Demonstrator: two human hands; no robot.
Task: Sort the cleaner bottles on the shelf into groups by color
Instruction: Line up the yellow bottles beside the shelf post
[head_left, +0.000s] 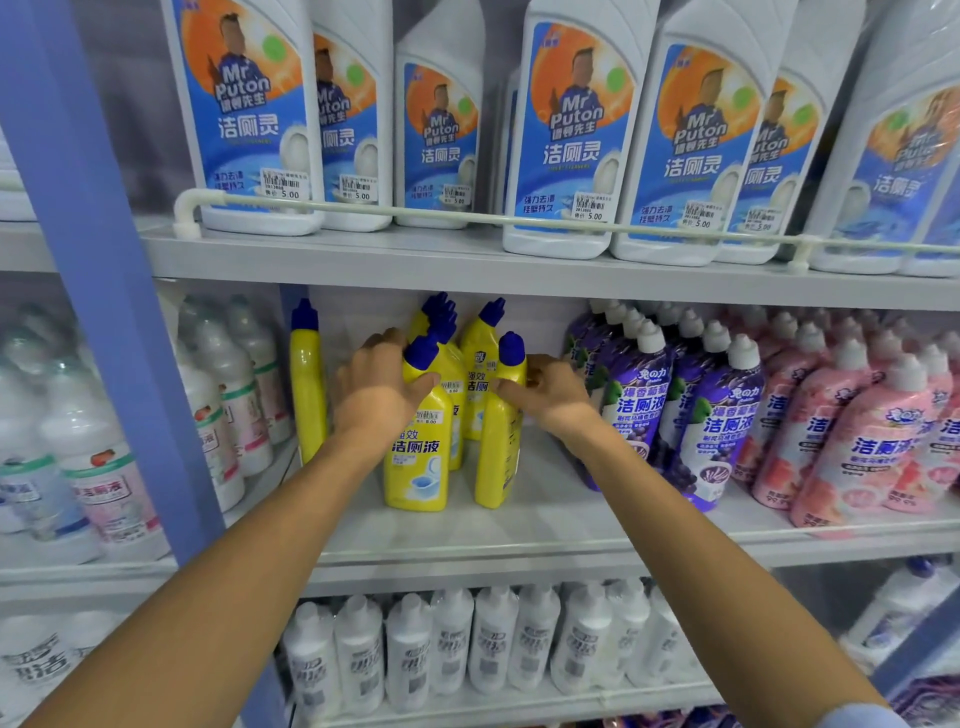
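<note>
fingers (423, 383) grip two yellow bottles (415, 457) on shelf (545, 519).

Middle shelf (545, 525): bare board open in front of the yellow toilet-cleaner bottles (415, 457).
Left gap, toward the lone yellow bottle (307, 384): filled by the left hand (379, 395).
Right gap, toward the purple bottles (722, 426): filled by the right hand (550, 395).
Overhead: upper shelf (467, 260), close above the blue caps (440, 306).
Far left: blue upright (104, 260).

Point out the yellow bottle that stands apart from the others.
The far-left yellow bottle, turned edge-on. It stands alone, left of the left hand; the other yellow bottles cluster between that hand and the right hand.
</note>
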